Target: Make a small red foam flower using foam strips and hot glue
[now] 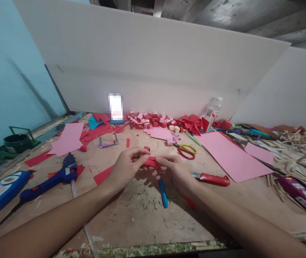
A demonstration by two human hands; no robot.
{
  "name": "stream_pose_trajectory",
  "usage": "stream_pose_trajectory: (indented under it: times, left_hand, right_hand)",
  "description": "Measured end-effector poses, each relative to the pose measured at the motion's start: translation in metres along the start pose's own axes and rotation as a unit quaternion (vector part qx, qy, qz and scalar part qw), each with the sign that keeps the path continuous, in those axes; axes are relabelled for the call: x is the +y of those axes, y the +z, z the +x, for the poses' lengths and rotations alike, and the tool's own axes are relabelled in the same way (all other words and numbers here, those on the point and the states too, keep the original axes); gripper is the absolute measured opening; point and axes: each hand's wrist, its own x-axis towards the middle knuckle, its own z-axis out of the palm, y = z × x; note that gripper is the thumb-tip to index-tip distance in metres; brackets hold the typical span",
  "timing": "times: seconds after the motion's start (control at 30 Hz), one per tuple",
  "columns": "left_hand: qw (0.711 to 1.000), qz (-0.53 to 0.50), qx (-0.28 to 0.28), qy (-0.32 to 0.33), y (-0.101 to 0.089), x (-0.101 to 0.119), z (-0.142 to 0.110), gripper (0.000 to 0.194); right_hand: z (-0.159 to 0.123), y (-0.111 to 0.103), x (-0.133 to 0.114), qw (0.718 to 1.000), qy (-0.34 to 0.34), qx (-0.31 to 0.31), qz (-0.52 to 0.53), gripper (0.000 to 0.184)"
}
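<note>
My left hand point(127, 166) and my right hand point(176, 170) meet over the middle of the wooden table point(142, 218). Together they pinch a small strip of red foam point(151, 162) between the fingertips. A blue pen point(163, 192) lies on the table just below my hands. A red utility knife point(212, 178) rests right of my right hand. Yellow-and-red scissors point(186, 150) lie just behind the hands.
A blue glue gun point(53, 179) lies at the left, pink sheets point(230, 154) at the right and back left. Red and pink foam cubes point(150, 120) pile along the white back board, beside a plastic bottle point(212, 110). Wooden sticks point(295, 150) and a purple tool point(299, 191) crowd the right.
</note>
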Motion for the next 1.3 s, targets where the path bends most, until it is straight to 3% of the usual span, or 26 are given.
stream_pose_trajectory:
  times: [0.37,0.6,0.7,0.8,0.97,1.2,1.3]
  left_hand:
    - [0.996,0.075,0.004,0.041,-0.001,-0.004,-0.003,0.024]
    - [0.993,-0.056,-0.036,-0.098,0.000,-0.014,0.002,0.032]
    - [0.989,-0.085,-0.032,-0.118,-0.001,-0.015,0.001,0.031]
    - [0.993,-0.062,-0.006,-0.097,-0.001,-0.011,0.001,0.028]
    - [0.999,0.032,0.010,-0.009,-0.003,-0.005,0.000,0.031]
    - [0.997,-0.020,-0.059,-0.055,-0.005,-0.011,0.003,0.032]
    - [0.997,0.002,-0.065,-0.042,-0.005,-0.011,0.003,0.033]
  right_hand:
    - [0.002,-0.002,0.003,1.000,0.010,0.012,-0.002,0.032]
    - [0.002,-0.006,0.004,0.998,-0.017,0.023,-0.054,0.039]
    - [0.002,-0.005,0.004,0.997,-0.028,0.022,-0.074,0.043]
    - [0.002,-0.004,0.000,0.995,-0.040,0.015,-0.087,0.045]
    - [0.001,-0.005,-0.005,0.990,-0.058,-0.015,-0.127,0.048]
    - [0.003,-0.008,-0.003,0.980,-0.085,-0.034,-0.175,0.053]
    - [0.003,-0.007,-0.003,0.978,-0.089,-0.032,-0.187,0.054]
